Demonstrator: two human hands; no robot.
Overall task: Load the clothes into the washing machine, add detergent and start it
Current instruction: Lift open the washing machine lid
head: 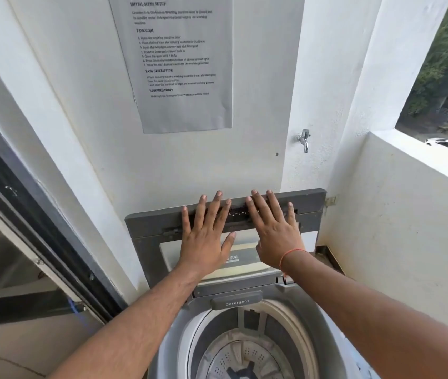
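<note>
Both hands [240, 231] flat on raised lid [146, 242]; drum [247, 354] holds no clothes.

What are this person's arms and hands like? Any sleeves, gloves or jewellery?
Both forearms are bare, with no sleeves in view and no gloves. The left hand wears nothing that shows: no ring, no watch. The right hand has a thin orange thread tied round its wrist. Fingernails are short and unpainted.

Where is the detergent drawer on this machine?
In the head view, the detergent drawer sits low centre at the drum's back rim, just below the raised lid.
</note>
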